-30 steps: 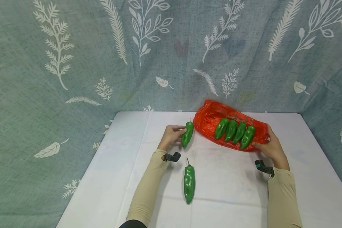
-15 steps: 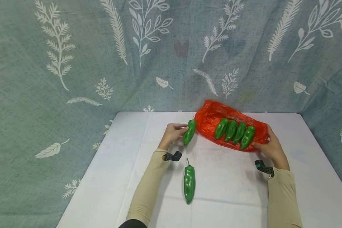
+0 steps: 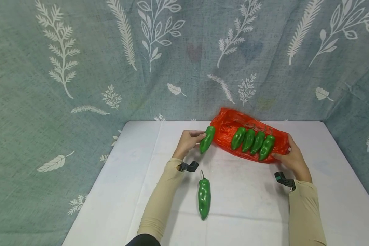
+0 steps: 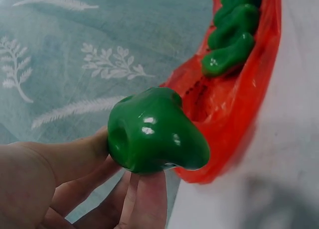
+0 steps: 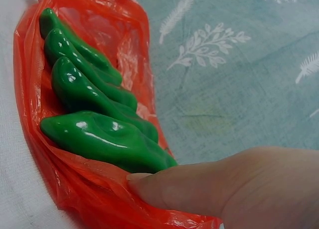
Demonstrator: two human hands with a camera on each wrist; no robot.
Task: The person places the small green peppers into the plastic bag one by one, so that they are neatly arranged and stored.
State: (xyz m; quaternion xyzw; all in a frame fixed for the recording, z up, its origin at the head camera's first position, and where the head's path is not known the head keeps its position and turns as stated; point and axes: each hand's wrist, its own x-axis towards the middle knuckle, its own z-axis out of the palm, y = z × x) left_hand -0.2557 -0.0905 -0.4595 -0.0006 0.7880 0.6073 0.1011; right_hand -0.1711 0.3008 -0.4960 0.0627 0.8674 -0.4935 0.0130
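Note:
My left hand (image 3: 189,142) pinches a glossy green pepper (image 3: 207,140) between thumb and fingers, beside the left end of a red plastic bag (image 3: 222,131). In the left wrist view this pepper (image 4: 154,132) is held end-on to the camera and overlaps the bag's near end. Several green peppers (image 3: 248,140) lie side by side in the bag, stems toward the back. At the bag's right end my right hand (image 3: 293,159) grips its edge, with the thumb (image 5: 174,191) on the near side. Another green pepper (image 3: 204,199) lies on the table, stem pointing away from me.
The white-covered table (image 3: 249,201) ends at the back against a grey-green curtain (image 3: 184,61) with white leaf prints. The bag lies close to that back edge. A dark strap with a small camera (image 3: 189,166) sits on my left wrist, another (image 3: 284,180) on my right.
My left hand has moved slightly right and away from me with its pepper, closer to the bag. The right hand, the bag and the pepper on the table stay where they were.

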